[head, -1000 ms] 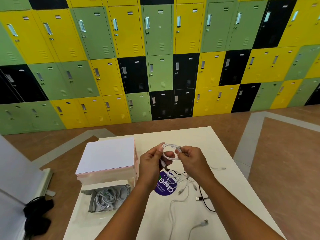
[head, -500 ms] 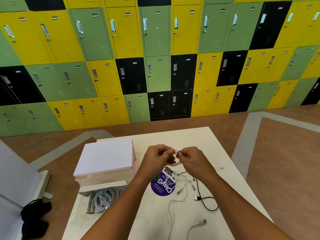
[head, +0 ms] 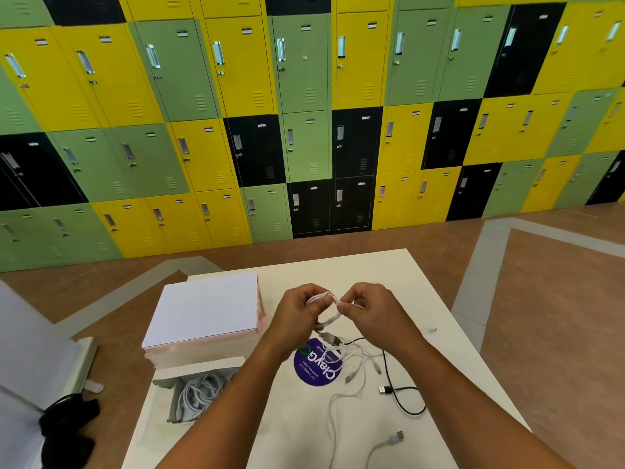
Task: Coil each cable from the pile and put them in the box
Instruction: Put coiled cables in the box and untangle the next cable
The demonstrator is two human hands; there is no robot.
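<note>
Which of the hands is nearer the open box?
Left. The left hand, gripping the cable, is beyond and right of the box; the right hand lies farther right.

Two hands, left (head: 297, 313) and right (head: 375, 311), pinch a coiled white cable (head: 326, 308) at frame centre above a table (head: 389, 279); cable-filled box (head: 199, 392) lower left.

Right hand (head: 375, 313) drawn closer to left hand (head: 297, 314), white cable coil (head: 329, 320) pinched smaller between both

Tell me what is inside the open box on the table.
White cables lie bundled inside the box; the left forearm covers its right side, so that part is unseen.
</note>
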